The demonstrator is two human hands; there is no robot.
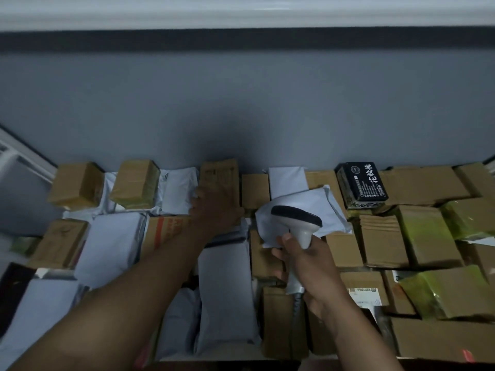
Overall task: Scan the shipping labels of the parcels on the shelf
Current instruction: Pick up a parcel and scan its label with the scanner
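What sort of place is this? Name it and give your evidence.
Probably a parcel depot or courier pickup point. Cardboard boxes and white mailer bags pack the shelf against a grey wall, and the right hand holds a barcode scanner.

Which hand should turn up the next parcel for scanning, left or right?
Left, probably. The left hand already reaches into the back row, its fingers on a white mailer beside a brown box. The right hand is busy gripping the scanner, so it can't handle parcels.
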